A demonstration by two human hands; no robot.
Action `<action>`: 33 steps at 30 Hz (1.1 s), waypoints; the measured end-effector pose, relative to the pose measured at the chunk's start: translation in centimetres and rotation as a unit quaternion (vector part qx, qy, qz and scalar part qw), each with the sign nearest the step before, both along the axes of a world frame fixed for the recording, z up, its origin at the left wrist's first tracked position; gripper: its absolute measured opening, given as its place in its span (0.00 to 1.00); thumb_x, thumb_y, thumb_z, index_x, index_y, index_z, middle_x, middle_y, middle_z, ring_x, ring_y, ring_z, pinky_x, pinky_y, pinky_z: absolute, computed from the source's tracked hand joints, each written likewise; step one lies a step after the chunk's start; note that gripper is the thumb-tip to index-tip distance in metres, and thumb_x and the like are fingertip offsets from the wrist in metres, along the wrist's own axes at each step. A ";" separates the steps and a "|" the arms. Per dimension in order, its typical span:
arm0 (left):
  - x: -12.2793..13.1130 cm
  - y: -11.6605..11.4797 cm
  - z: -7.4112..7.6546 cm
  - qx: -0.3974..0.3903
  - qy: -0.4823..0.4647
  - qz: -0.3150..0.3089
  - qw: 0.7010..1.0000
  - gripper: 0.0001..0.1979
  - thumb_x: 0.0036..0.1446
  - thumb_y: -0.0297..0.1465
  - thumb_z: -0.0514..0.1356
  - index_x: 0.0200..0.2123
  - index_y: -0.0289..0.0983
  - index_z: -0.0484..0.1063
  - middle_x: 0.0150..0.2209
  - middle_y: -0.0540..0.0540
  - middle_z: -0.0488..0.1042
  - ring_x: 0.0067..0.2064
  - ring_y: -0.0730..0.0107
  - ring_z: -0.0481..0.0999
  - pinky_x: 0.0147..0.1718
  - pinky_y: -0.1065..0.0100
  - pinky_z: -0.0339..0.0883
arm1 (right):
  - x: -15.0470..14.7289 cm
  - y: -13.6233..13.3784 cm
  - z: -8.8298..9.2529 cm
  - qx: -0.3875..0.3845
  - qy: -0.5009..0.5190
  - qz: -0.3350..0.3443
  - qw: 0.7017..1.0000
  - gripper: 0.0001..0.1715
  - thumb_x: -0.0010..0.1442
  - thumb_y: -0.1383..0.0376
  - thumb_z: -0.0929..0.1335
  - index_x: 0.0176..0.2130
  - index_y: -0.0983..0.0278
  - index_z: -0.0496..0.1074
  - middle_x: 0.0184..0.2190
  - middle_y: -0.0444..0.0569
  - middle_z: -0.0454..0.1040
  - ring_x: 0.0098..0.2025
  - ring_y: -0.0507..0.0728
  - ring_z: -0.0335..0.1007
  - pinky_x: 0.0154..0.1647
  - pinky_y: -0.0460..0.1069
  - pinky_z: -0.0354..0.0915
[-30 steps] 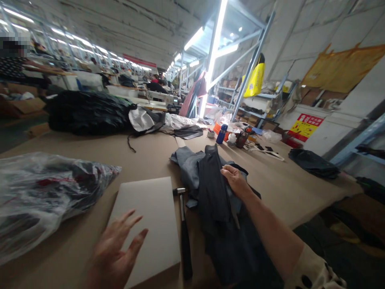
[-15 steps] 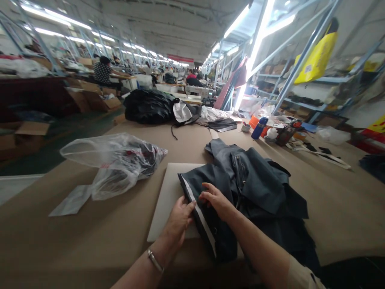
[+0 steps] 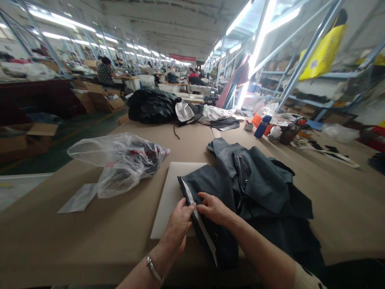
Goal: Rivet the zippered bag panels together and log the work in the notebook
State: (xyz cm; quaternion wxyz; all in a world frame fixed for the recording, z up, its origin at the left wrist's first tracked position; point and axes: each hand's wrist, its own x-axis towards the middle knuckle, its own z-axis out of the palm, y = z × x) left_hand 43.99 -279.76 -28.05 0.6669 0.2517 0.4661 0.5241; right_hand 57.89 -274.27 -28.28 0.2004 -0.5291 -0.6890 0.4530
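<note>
A dark grey fabric piece (image 3: 210, 182) with a white strip (image 3: 202, 224) along its folded left edge lies partly over a white board (image 3: 165, 200). My left hand (image 3: 180, 218) grips that edge, thumb on top by the strip and the other fingers underneath. From the right, my right hand (image 3: 212, 208) has its thumb and curled fingertips at the same strip, close to my left thumb, and seems to pinch the material. A small metal ring (image 3: 215, 237) shows lower on the piece. To the right are heaped more dark pieces (image 3: 267, 184), one with a zipper (image 3: 242, 170).
A clear plastic bag (image 3: 120, 164) with dark contents lies on the brown table (image 3: 120, 237) at left. Black stacked pieces (image 3: 153, 106) sit at the far edge. A blue bottle (image 3: 262, 126), a small cup (image 3: 248, 126) and white straps (image 3: 333, 154) are at right. People sit farther back.
My right hand has moved slightly down and left, its fingers drawing in to the white strip beside my left thumb. My left hand keeps its hold. The view has shifted a little.
</note>
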 end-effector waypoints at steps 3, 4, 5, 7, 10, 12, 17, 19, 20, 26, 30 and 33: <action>0.1 -0.3 0.1 0.006 -0.008 -0.007 1.000 0.22 0.51 0.37 0.62 0.48 0.36 0.65 0.38 0.44 0.76 0.33 0.68 0.76 0.26 0.73 0.66 | -0.5 -0.5 0.1 0.008 -0.024 0.025 0.999 0.26 0.51 0.65 0.69 0.51 0.68 0.70 0.22 0.40 0.68 0.23 0.48 0.61 0.21 0.43 0.53; 0.1 -0.4 0.2 0.008 -0.011 -0.007 1.000 0.23 0.50 0.38 0.63 0.49 0.35 0.65 0.38 0.44 0.76 0.34 0.68 0.76 0.26 0.73 0.66 | -0.6 -0.5 0.1 0.009 -0.030 0.026 0.999 0.26 0.51 0.64 0.69 0.51 0.68 0.69 0.23 0.40 0.68 0.22 0.47 0.61 0.20 0.42 0.53; 0.2 -0.4 0.3 0.011 -0.015 -0.006 1.000 0.25 0.50 0.38 0.64 0.49 0.35 0.65 0.39 0.43 0.76 0.34 0.67 0.76 0.26 0.73 0.67 | -0.7 -0.4 0.1 0.006 -0.035 0.022 0.999 0.28 0.52 0.64 0.69 0.53 0.68 0.67 0.24 0.41 0.69 0.22 0.47 0.61 0.20 0.42 0.53; 0.2 -0.5 0.4 0.014 -0.024 -0.005 1.000 0.26 0.48 0.38 0.65 0.50 0.35 0.65 0.39 0.43 0.76 0.34 0.67 0.76 0.27 0.72 0.67 | -0.8 0.2 0.0 -0.008 -0.047 0.010 0.999 0.31 0.55 0.63 0.66 0.57 0.69 0.62 0.27 0.42 0.70 0.19 0.47 0.62 0.17 0.42 0.55; 0.3 -0.6 0.5 0.013 -0.039 -0.008 0.999 0.26 0.48 0.38 0.66 0.49 0.35 0.66 0.36 0.45 0.77 0.32 0.68 0.76 0.28 0.72 0.68 | -1.2 1.6 -0.2 -0.043 -0.066 0.015 0.997 0.23 0.58 0.62 0.63 0.52 0.68 0.64 0.22 0.40 0.68 0.15 0.47 0.62 0.15 0.43 0.56; 0.4 -0.4 0.4 0.009 -0.045 -0.006 0.999 0.26 0.48 0.38 0.66 0.50 0.36 0.66 0.34 0.46 0.77 0.31 0.69 0.76 0.28 0.72 0.68 | -1.8 2.4 -0.2 -0.049 -0.082 0.028 0.995 0.14 0.59 0.62 0.63 0.43 0.66 0.68 0.17 0.39 0.65 0.14 0.49 0.62 0.16 0.43 0.56; 0.0 -0.2 -0.3 0.002 -0.047 0.003 0.999 0.24 0.49 0.37 0.65 0.48 0.36 0.66 0.35 0.44 0.77 0.31 0.67 0.77 0.25 0.73 0.66 | -2.8 2.4 0.0 0.076 -0.107 0.014 0.991 0.07 0.52 0.63 0.69 0.30 0.63 0.68 0.22 0.44 0.69 0.26 0.52 0.65 0.26 0.46 0.57; -0.3 -0.3 -0.4 0.003 -0.050 0.005 0.999 0.23 0.49 0.36 0.65 0.48 0.35 0.67 0.36 0.44 0.77 0.32 0.66 0.77 0.26 0.72 0.67 | -3.1 1.8 0.1 0.121 -0.106 0.012 0.987 0.05 0.51 0.65 0.69 0.29 0.63 0.68 0.25 0.45 0.70 0.29 0.53 0.65 0.30 0.47 0.56; -0.4 -0.4 -0.4 0.004 -0.052 0.006 0.999 0.22 0.50 0.36 0.65 0.48 0.35 0.67 0.36 0.44 0.77 0.32 0.66 0.77 0.27 0.72 0.67 | -3.3 1.5 0.3 0.132 -0.103 0.014 0.986 0.03 0.51 0.66 0.68 0.29 0.63 0.68 0.26 0.46 0.70 0.30 0.54 0.65 0.31 0.47 0.56; -1.5 -0.5 -0.9 0.003 -0.073 0.034 0.997 0.16 0.52 0.38 0.64 0.40 0.34 0.67 0.32 0.44 0.77 0.30 0.67 0.77 0.26 0.71 0.68 | -3.5 -1.4 1.5 0.101 -0.006 0.160 0.982 0.12 0.57 0.65 0.65 0.41 0.64 0.73 0.33 0.47 0.75 0.36 0.55 0.69 0.37 0.47 0.64; -2.3 0.0 -1.7 0.005 -0.098 0.050 0.994 0.09 0.53 0.32 0.63 0.31 0.34 0.66 0.23 0.48 0.73 0.24 0.70 0.74 0.25 0.70 0.68 | -2.5 -1.7 1.7 0.055 0.062 0.199 0.977 0.17 0.61 0.67 0.60 0.44 0.66 0.75 0.32 0.48 0.75 0.34 0.55 0.71 0.36 0.49 0.68; -3.1 0.2 -1.0 0.021 -0.120 0.031 0.992 0.05 0.52 0.28 0.62 0.30 0.33 0.69 0.23 0.47 0.74 0.25 0.68 0.75 0.27 0.69 0.70 | -1.5 -1.0 2.6 0.212 0.014 0.146 0.966 0.17 0.62 0.69 0.60 0.43 0.63 0.76 0.35 0.50 0.73 0.38 0.55 0.69 0.42 0.51 0.66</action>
